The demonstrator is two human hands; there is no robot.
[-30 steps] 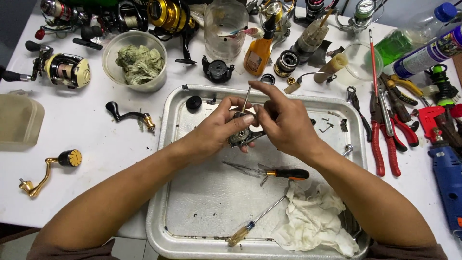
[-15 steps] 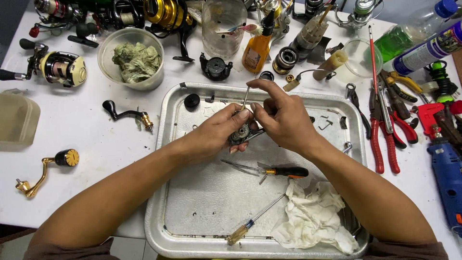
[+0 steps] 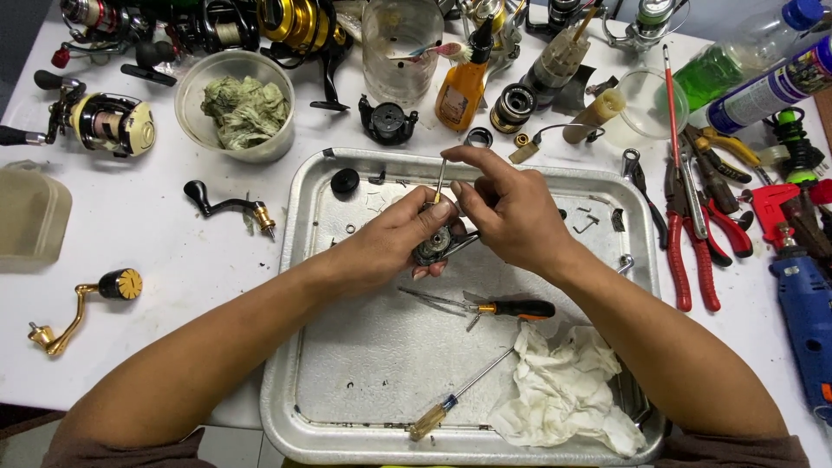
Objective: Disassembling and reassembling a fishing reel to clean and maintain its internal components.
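Over a metal tray [image 3: 303, 260], my left hand [image 3: 386, 243] grips a small dark round reel part [image 3: 432, 247]. My right hand [image 3: 507, 208] pinches a thin metal rod [image 3: 439, 180] between thumb and forefinger, standing upright with its lower end at the reel part. Both hands touch over the tray's upper middle. On the tray floor lie a black-and-orange handled tool [image 3: 507, 308], a yellow-handled screwdriver [image 3: 455, 399] and a crumpled white cloth [image 3: 568, 390].
Fishing reels [image 3: 108, 121] and reel handles [image 3: 230, 204] lie left of the tray. A bowl with a green rag [image 3: 234, 104], a glass jar [image 3: 400, 43] and an orange bottle [image 3: 459, 87] stand behind it. Red pliers [image 3: 693, 234], a blue tool [image 3: 806, 321] and bottles crowd the right.
My right hand has lifted its fingers slightly along the thin rod; the left hand keeps its grip on the reel part. The view has shifted a little.
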